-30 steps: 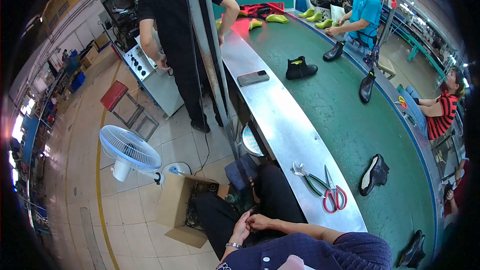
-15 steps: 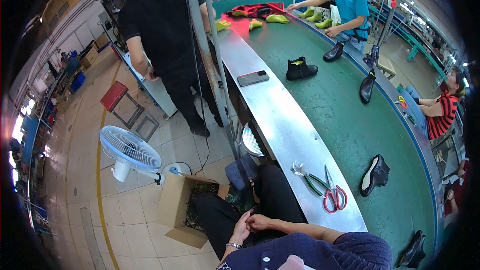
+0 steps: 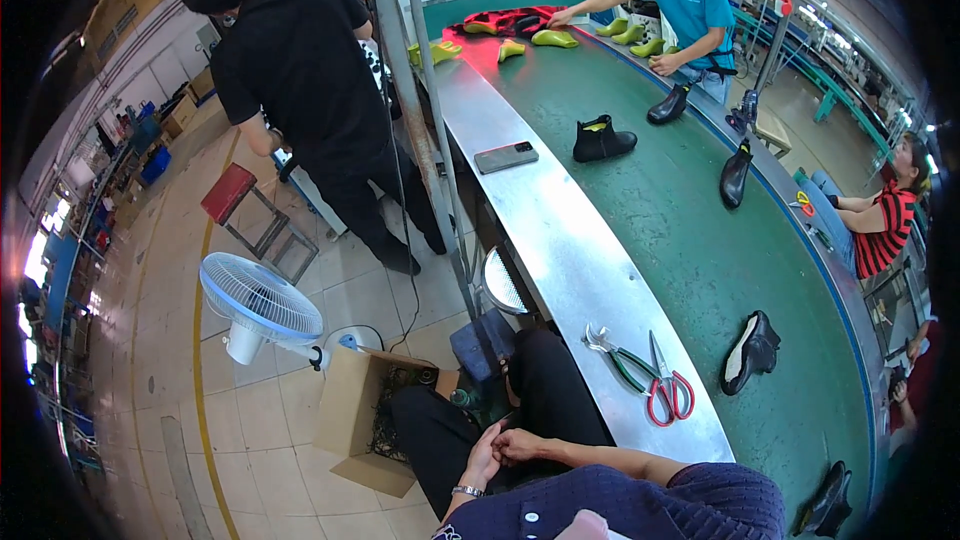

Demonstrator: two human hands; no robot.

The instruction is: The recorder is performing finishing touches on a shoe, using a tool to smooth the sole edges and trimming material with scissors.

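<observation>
My left hand and my right hand rest together over my lap, fingers curled and touching. Both are closed; whether anything small lies between them is hidden. A watch with a metal band circles my left wrist. To the right, on the metal ledge, lie red-handled scissors and green-handled pliers, apart from my hands. Beyond my knees stands an open cardboard box holding dark scraps, with a blue bag beside it.
A green conveyor belt carries a black ankle boot and several other dark shoes. A phone lies on the ledge. To the left are a fan and a red stool. People work nearby, one reaching over yellow-green shoe forms.
The person in black has leaned and shifted left. Across the belt, the person in blue has drawn the outstretched hand slightly left. My hands have stayed in place.
</observation>
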